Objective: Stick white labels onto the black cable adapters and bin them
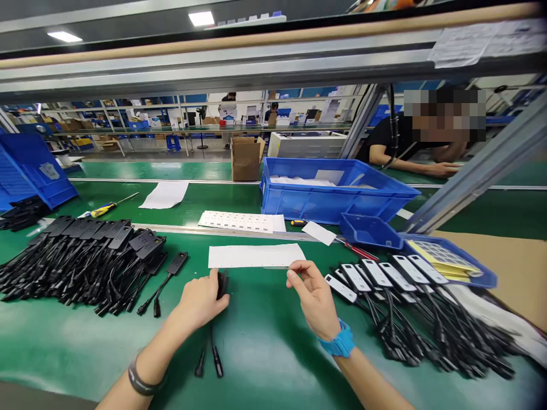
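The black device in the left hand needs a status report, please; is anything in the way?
Left hand gripping black device, cable ends free. Right hand at near edge of white sheet, grip unclear. Nearest crowding: white-faced devices, right side.

Left hand [204,299] curled, palm down. Right hand [314,293] pinched; forearms [168,341] slant up into both grips.

Green tabletop [260,341], blue bin [333,202], white-faced black units [376,273]; white sheet [237,221], apparently patterned with grey squares.
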The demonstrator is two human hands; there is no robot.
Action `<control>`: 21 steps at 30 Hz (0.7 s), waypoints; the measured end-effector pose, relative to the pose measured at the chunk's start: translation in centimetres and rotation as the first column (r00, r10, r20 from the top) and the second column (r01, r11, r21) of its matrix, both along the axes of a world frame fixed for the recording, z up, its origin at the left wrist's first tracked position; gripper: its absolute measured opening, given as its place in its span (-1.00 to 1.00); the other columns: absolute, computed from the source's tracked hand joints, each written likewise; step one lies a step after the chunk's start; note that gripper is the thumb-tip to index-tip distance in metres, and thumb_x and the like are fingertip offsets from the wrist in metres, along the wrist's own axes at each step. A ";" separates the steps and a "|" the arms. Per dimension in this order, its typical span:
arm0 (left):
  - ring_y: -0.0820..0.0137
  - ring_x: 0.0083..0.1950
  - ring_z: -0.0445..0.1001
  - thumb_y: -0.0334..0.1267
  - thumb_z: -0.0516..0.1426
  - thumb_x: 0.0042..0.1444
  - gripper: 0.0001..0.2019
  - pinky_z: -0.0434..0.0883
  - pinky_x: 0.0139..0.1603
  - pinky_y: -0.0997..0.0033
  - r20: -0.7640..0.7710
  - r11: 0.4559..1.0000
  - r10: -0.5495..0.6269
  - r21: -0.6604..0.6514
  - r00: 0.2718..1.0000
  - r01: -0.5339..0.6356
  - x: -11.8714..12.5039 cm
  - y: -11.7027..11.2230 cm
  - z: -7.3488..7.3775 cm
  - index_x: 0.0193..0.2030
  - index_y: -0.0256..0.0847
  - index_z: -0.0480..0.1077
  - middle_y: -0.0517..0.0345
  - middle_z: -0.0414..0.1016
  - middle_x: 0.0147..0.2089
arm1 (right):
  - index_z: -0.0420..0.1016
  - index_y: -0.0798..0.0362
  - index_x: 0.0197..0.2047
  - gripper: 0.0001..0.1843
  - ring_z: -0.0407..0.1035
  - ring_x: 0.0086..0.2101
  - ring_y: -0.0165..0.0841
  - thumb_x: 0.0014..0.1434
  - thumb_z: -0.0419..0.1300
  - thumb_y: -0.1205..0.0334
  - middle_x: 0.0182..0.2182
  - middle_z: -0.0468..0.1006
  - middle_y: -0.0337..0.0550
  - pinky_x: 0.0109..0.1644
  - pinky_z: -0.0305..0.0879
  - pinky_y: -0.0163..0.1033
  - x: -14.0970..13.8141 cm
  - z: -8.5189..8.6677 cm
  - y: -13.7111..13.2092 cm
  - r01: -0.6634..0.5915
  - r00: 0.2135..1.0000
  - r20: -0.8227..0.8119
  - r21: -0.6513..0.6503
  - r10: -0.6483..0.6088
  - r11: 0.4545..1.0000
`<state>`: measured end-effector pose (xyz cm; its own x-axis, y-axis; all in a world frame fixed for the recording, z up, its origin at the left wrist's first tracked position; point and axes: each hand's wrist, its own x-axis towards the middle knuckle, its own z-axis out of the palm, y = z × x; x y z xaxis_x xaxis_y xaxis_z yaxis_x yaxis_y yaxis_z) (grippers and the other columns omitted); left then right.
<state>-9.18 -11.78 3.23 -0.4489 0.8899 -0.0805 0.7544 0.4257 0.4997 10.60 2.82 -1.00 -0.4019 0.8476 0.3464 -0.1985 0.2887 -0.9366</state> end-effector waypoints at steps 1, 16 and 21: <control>0.03 -0.25 0.47 -0.12 0.18 0.03 -0.67 0.33 -0.20 0.14 0.089 0.999 -0.026 0.036 0.996 0.023 0.7 0.7 -0.1 -0.12 -0.27 0.35 -0.01 0.43 -0.39 | 0.33 -0.01 -0.22 -0.84 0.24 -0.40 -0.41 0.24 0.18 0.09 -0.34 0.29 -0.25 -0.31 0.21 -0.27 0.1 -0.4 -0.1 -0.011 1.000 -0.020 -0.029 0.010 1.000; 0.29 -0.13 0.51 -0.22 0.21 0.13 -0.52 0.43 -0.03 0.23 0.967 0.984 -0.174 0.179 0.187 -0.011 5.9 2.8 -3.7 0.16 -0.22 0.19 -0.08 0.45 -0.05 | 0.35 0.03 -0.31 -0.84 0.19 -0.54 -0.49 0.23 0.19 0.14 -0.44 0.31 -0.29 -0.47 0.17 -0.33 1.3 0.5 -0.6 -0.160 0.987 -0.026 -0.197 0.158 0.967; 0.10 -0.01 0.51 -0.35 0.25 0.09 -0.32 0.40 0.06 0.05 0.988 0.988 -0.154 0.153 0.034 0.031 6.4 2.3 -3.7 0.28 -0.16 0.02 -0.14 0.48 -0.04 | 0.43 0.07 -0.35 -0.84 0.19 -0.55 -0.49 0.18 0.24 0.17 -0.53 0.35 -0.29 -0.51 0.15 -0.37 0.9 0.5 -1.2 -0.124 0.983 0.107 -0.190 0.146 0.974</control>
